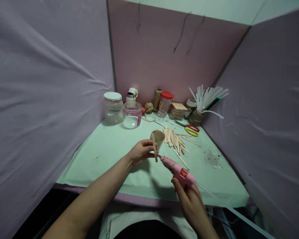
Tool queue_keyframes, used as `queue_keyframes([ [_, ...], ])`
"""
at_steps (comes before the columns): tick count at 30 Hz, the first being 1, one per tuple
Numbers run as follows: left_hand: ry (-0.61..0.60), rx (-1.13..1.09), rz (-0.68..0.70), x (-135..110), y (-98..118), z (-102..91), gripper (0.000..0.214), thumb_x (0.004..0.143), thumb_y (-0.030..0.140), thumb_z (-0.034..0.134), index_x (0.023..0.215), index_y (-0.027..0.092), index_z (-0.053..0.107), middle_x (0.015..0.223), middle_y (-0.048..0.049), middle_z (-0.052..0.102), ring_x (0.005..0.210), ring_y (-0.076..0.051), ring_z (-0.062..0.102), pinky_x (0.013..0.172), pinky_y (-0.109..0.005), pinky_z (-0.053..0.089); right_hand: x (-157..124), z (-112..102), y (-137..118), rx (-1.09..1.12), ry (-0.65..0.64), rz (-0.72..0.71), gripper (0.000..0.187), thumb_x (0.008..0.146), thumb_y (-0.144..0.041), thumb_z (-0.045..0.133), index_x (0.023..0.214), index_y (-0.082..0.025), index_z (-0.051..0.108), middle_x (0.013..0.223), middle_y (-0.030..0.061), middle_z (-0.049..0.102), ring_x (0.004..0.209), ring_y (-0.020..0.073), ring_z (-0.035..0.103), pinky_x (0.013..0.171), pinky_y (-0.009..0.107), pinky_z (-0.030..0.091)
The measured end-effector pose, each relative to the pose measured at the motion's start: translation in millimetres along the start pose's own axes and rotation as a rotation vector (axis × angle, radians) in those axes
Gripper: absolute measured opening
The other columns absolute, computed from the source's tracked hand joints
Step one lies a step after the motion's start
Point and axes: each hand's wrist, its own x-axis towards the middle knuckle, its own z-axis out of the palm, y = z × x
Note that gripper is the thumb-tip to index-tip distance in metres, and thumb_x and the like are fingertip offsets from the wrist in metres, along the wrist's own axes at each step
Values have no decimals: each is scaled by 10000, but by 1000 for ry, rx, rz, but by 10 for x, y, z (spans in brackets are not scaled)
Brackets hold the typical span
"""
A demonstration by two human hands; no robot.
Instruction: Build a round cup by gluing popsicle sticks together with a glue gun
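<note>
Between the fingers of my left hand (143, 151) is a wooden craft stick (154, 146), held nearly upright. My right hand (189, 197) is wrapped round the handle of a pink glue gun (178, 171). Its nozzle points up and left and meets or nearly meets the lower part of the stick. A clear glue stick trails out of the gun's back end. Just behind the held stick stands a brownish cup (158, 136), partly hidden by the stick and my fingers. Loose craft sticks (173, 140) lie in a heap to the right of the cup.
Red and yellow handled scissors (191, 129) lie behind the heap. Along the back stand a lidded jar (113, 111), an open clear tub (132, 116), a red-lidded container (165, 104), stacked wooden squares (177, 111) and a holder of glue sticks (197, 117). Cloth walls flank the table.
</note>
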Motion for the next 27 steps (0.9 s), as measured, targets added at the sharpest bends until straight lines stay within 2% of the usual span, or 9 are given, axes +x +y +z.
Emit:
queue_keyframes([
  [5,-6,11,8,2,-7,-12,417,503,306,912,785,108,678,717,-40,668,670,-156,650,638,-302,560,-19,9,20,-2,9,12,456,912,-541,484,1095,-194,717,902,87,759,890,267,705,893,357,549],
  [11,-1,7,15,3,2,-6,409,509,297,907,783,106,670,713,-38,668,652,-158,651,643,-331,572,-24,27,45,30,-30,26,469,915,-536,487,1136,-181,699,1098,112,736,1051,278,676,966,370,519],
  [18,13,-11,14,-5,24,6,423,485,295,919,772,106,674,702,-32,670,638,-157,658,639,-323,572,-28,-2,34,14,-21,7,477,918,-525,489,1174,-178,692,1045,107,752,998,265,694,951,362,532],
  [27,13,-11,32,7,25,-9,405,500,294,918,768,108,678,708,-28,673,635,-147,658,646,-307,568,-5,-13,3,61,-85,12,407,934,-443,490,1208,-208,679,1123,92,732,1153,250,636,1043,374,475],
])
